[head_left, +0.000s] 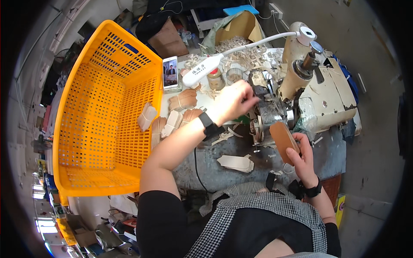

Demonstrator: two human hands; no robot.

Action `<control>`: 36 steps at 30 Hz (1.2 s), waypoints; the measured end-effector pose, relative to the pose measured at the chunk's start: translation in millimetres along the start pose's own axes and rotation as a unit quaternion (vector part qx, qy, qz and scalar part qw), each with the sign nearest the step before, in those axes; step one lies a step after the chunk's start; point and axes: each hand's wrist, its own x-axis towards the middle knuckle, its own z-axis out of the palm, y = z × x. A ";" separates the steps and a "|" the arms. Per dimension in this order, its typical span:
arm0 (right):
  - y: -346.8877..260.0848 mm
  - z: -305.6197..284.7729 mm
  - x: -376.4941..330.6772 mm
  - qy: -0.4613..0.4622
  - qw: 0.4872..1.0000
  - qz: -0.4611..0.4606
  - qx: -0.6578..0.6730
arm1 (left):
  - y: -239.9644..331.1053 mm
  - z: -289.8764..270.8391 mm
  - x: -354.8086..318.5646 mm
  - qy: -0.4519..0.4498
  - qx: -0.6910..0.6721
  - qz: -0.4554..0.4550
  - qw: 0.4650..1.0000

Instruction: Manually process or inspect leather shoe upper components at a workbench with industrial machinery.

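My right hand [303, 161] grips a stack of brown, strap-shaped leather pieces [283, 142] between thumb and fingers, at the front right of the machine. My left hand [234, 102] hovers at the left side of the machine's working head [269, 101], its fingers curled in. Glare and slight blur hide whether anything is between those fingers. Below it on the grey table lies a loose pile of pale, pointed leather pieces [236, 163]. Left of my left wrist sit banded bundles of cut pieces, one brown [183, 99] and one pale [172, 124].
A large yellow plastic crate [99, 189] stands left, with a pale bundle [147, 116] by its right wall. A phone [170, 72] leans beside it. A white lamp [202, 71] arches over scraps and a jar [216, 80]. The machine's beige body [329, 103] fills the right.
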 end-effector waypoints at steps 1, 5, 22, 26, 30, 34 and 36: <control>-4.7 1.9 0.5 -0.001 1.000 0.020 0.020 | 12.4 -3.5 -5.6 -0.024 0.003 0.041 0.999; -0.6 4.7 4.4 -0.015 0.998 0.025 0.060 | 76.8 0.6 -15.5 -0.125 -0.068 0.222 0.965; 3.0 9.4 -0.1 -0.038 0.987 0.112 0.112 | 62.1 43.5 -29.6 -0.083 0.128 0.296 0.943; 11.5 7.9 -2.2 -0.043 0.987 0.104 0.117 | 65.5 36.7 -29.5 -0.096 0.112 0.337 0.930; 10.4 12.4 -1.0 -0.024 0.991 0.090 0.101 | 61.0 37.8 -32.0 -0.097 0.106 0.316 0.938; 8.8 11.3 5.6 -0.002 0.987 0.105 0.123 | 56.3 41.2 -26.6 -0.087 0.119 0.304 0.941; 11.8 8.8 9.2 0.012 0.985 0.115 0.131 | 55.7 43.0 -21.7 -0.086 0.123 0.305 0.940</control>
